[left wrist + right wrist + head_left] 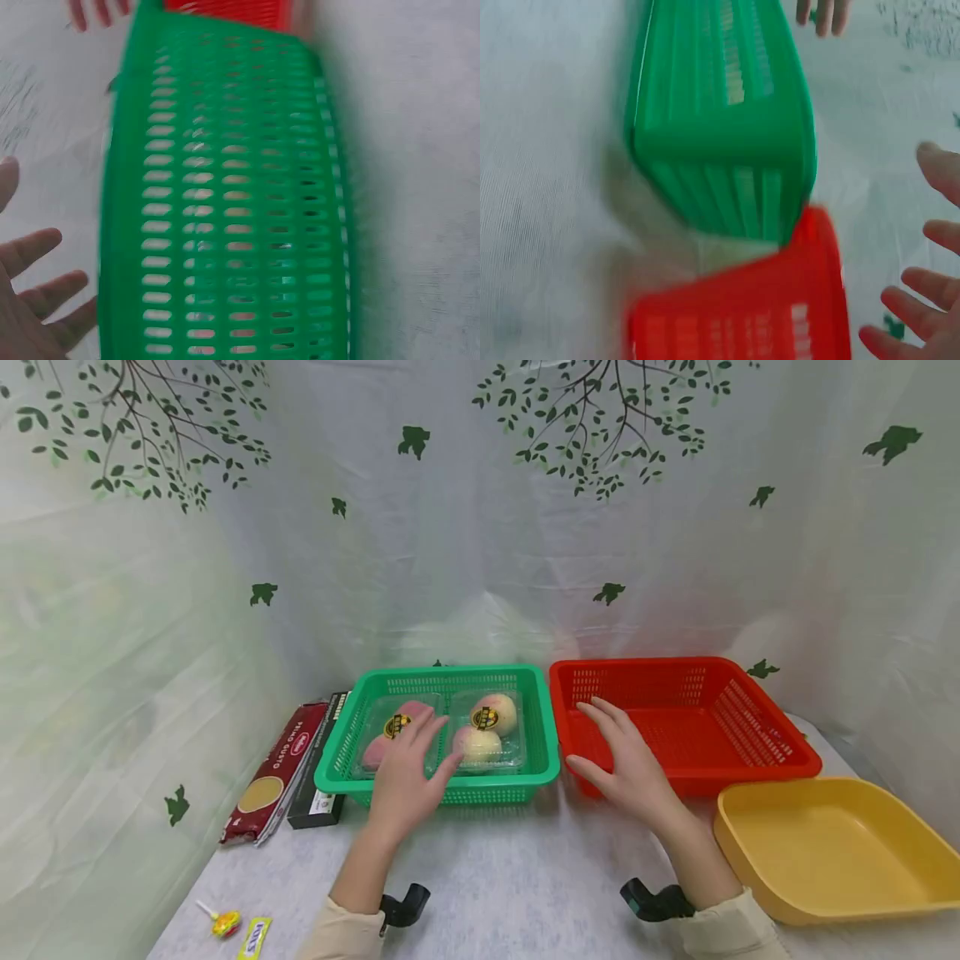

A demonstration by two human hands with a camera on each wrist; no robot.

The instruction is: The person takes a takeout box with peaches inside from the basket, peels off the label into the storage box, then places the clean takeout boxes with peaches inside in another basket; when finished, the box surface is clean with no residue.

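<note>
In the head view my left hand (408, 781) hovers over the front of the green basket (442, 789), fingers spread, holding nothing. Two clear plastic packs lie in that basket: one of pink round buns (375, 750) on the left, partly covered by my left hand, and one of pale round buns (477, 745) on the right. Each pack bears a black and gold sticker. My right hand (626, 768) is over the front left part of the red basket (720, 768), its fingers apart and nothing in them. The left wrist view shows the green basket's slotted side beside my spread fingers (45, 289).
A yellow tray (840, 852) stands at the front right. Left of the green basket lie a dark red package (273, 777) and a black box (318, 789). A lollipop (223, 922) and a small yellow packet (255, 937) lie at the front left. A leaf-print curtain (480, 543) hangs behind.
</note>
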